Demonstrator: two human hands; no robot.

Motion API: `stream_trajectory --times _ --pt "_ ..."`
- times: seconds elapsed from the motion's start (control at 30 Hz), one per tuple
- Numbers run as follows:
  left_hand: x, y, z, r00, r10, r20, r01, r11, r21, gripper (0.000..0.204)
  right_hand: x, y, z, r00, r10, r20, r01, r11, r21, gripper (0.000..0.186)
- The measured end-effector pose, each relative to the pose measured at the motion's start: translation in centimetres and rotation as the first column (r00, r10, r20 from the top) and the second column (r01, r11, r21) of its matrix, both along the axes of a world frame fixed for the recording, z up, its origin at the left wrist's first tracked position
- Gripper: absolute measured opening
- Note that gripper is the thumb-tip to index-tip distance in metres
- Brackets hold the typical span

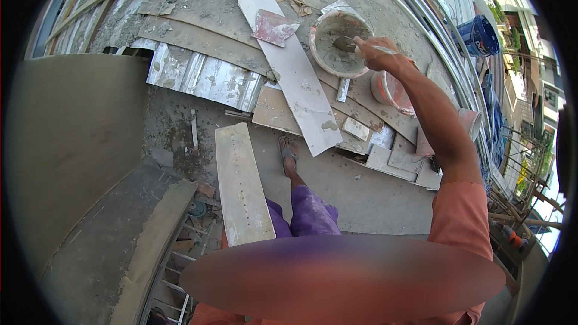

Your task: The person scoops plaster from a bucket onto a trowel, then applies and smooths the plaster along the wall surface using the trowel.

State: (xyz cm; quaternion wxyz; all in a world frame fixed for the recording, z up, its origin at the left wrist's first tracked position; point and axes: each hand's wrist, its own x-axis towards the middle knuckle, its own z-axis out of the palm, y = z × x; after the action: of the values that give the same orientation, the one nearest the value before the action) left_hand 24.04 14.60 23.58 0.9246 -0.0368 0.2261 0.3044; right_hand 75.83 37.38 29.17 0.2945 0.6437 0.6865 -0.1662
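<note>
1. Grey floor [385, 204] spreads below;
2. right hand [379, 53] clamps its fingers on the trowel [344, 44], within the bucket's [313, 48] mouth; left hand unseen, fingers cannot be told;
3. trowel seems light, stiff; best held by its handle.

The one-o'clock bucket [349, 23] is whitish, smeared pink, its mortar [344, 61] grey. The flat scrap [275, 27] at twelve is dull red, the long board [301, 84] off-white with grey splotches, the seven-o'clock panel [244, 180] cream with dark dots. Shorts [313, 213] are purple, the sleeve [460, 216] brick-orange, the two-o'clock pail [471, 35] blue.
</note>
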Motion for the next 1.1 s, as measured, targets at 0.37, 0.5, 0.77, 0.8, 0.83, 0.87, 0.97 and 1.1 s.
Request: stream_trajectory --times 0.37,0.5,0.77,0.8,0.83,0.87,0.97,1.1 --pt "2.9 1.9 -0.8 0.999 0.039 0.035 -0.038 0.999 -0.011 0.030 0.0 -1.2 0.6 0.536 -0.732 -0.420 0.694 0.666 -0.274 0.040" --pt "2.4 1.9 -0.1 0.999 0.051 0.015 -0.051 0.999 -0.011 0.029 -3.6 -2.4 2.0 0.938 -0.245 -0.247 0.272 0.959 0.081 0.033" --pt "3.4 3.7 0.3 0.998 0.058 0.004 -0.058 0.998 -0.007 0.027 0.3 -3.1 -0.9 0.279 -0.741 -0.611 0.772 0.551 -0.316 0.024" --pt "3.1 4.0 0.5 0.998 0.063 0.000 -0.063 0.998 -0.010 0.027 0.5 -3.8 -0.9 0.151 -0.774 -0.614 0.792 0.467 -0.393 0.028" --pt "3.5 4.8 0.1 0.998 0.068 -0.003 -0.068 0.998 -0.014 0.027 0.3 -4.5 -1.2 0.149 -0.776 -0.614 0.790 0.467 -0.399 0.028" --pt "4.0 4.8 -0.1 0.998 0.068 0.005 -0.067 0.998 -0.017 0.027 0.6 -5.5 -1.5 0.040 -0.781 -0.623 0.805 0.395 -0.444 0.023" --pt "5.2 5.9 -0.8 0.997 0.079 -0.003 -0.079 0.997 -0.019 0.026 0.5 -8.3 -2.6 -0.120 -0.741 -0.660 0.808 0.314 -0.499 0.018" --pt "6.6 8.1 -0.9 0.996 0.091 -0.012 -0.091 0.996 -0.009 0.025 0.5 -12.3 -2.1 -0.361 -0.606 -0.709 0.769 0.238 -0.594 0.024"
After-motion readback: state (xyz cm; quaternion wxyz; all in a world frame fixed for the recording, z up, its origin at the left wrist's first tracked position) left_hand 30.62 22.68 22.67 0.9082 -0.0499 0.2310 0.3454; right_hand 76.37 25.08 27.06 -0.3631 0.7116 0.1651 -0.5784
